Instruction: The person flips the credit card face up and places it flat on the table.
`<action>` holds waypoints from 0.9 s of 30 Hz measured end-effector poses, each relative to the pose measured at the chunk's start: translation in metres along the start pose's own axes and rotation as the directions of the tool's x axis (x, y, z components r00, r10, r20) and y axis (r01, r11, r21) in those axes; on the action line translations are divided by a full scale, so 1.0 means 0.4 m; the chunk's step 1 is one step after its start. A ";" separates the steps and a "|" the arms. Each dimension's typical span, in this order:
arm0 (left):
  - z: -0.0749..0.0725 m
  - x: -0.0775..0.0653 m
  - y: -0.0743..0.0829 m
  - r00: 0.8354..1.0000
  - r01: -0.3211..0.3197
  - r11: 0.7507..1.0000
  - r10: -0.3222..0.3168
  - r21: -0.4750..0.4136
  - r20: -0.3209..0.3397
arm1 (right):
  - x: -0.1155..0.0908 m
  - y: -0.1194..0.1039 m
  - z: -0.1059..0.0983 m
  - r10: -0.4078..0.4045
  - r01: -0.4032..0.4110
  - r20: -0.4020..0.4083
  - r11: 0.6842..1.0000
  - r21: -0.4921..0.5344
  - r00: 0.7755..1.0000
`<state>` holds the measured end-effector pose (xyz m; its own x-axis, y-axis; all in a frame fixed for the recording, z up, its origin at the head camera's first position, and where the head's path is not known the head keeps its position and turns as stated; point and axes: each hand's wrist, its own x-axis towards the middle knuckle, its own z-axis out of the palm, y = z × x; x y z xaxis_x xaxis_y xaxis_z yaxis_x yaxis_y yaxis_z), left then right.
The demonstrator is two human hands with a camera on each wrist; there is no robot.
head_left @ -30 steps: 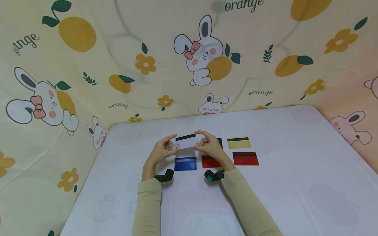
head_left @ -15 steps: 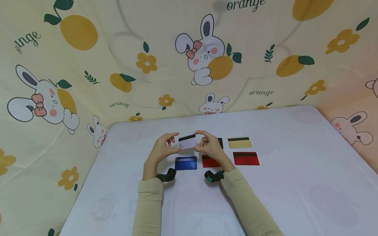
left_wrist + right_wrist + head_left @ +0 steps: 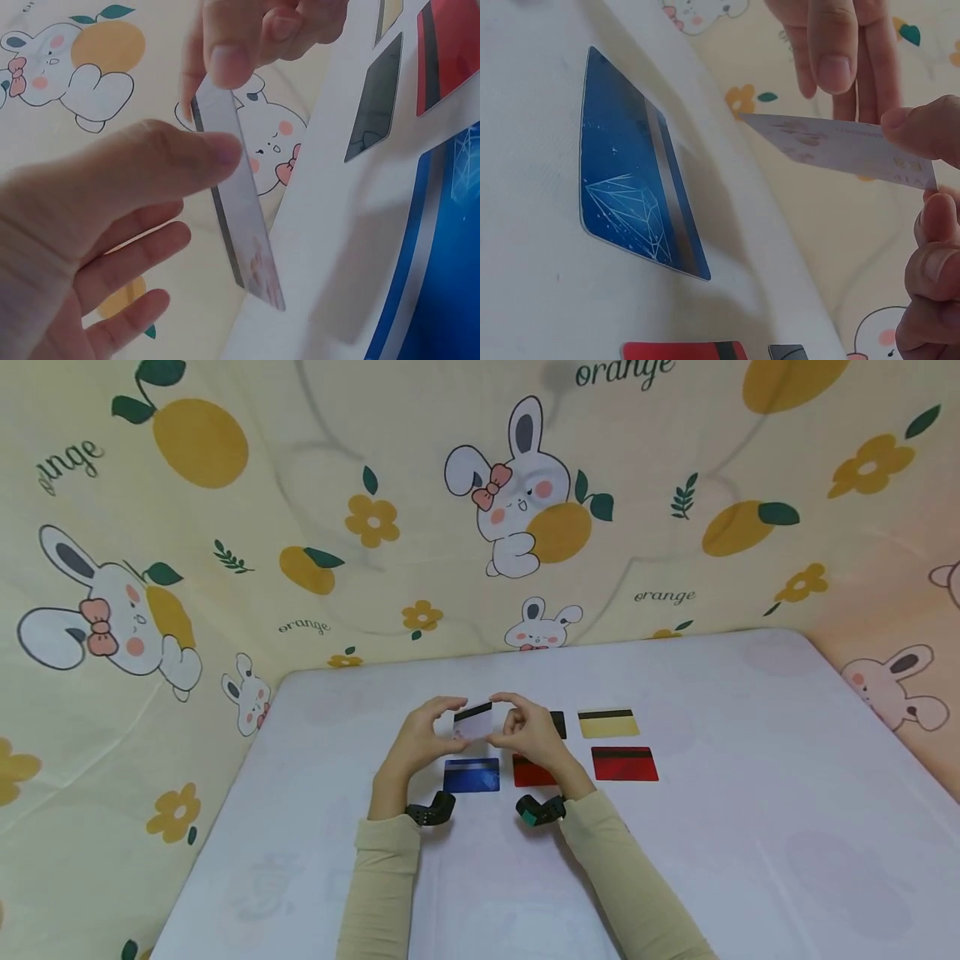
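Note:
My right hand point(image 3: 534, 728) pinches a white plastic card point(image 3: 474, 723) with a black magnetic stripe, thumb and fingers at its right end. The card is raised and tilted above the table. Faint pink marks and small lettering show on the card point(image 3: 840, 147) in the right wrist view. Around the card's left part, my left hand point(image 3: 422, 735) stands with thumb and fingers spread. Its thumb overlaps the card in the left wrist view, while the right wrist view shows a gap between that thumb point(image 3: 832, 71) and the card's edge.
A blue card point(image 3: 471, 775) lies below the hands on the white table point(image 3: 720, 860). A red card point(image 3: 534, 771) and a dark card point(image 3: 558, 724) are partly hidden by my right hand. Further right lie a gold card point(image 3: 607, 723) and another red card point(image 3: 624, 764).
My left hand has moved to the right, from the card's left end to further along it. The card has shifted slightly and tilted more, with my right hand still pinching it.

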<state>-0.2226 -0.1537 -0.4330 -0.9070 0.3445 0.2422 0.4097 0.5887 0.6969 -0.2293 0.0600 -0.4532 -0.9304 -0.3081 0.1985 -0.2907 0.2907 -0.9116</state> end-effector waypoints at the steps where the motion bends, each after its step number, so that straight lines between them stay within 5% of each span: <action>1: 0.001 0.001 0.002 1.000 -0.003 1.000 0.003 0.002 0.003 | 0.000 -0.001 0.000 -0.004 0.004 0.002 1.000 -0.002 1.000; 12: 0.013 0.003 0.019 0.996 -0.083 0.997 0.083 0.006 0.020 | -0.004 -0.017 0.004 -0.034 0.034 0.033 0.999 0.018 0.999; 27: 0.012 0.001 0.027 0.994 -0.094 0.995 0.096 -0.036 0.043 | -0.007 -0.027 0.012 -0.019 0.018 0.060 1.000 0.022 0.998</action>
<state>-0.2181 -0.1438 -0.4287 -0.8585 0.4307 0.2784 0.4896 0.5266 0.6950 -0.2225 0.0532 -0.4457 -0.9097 -0.3671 0.1941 -0.3023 0.2651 -0.9156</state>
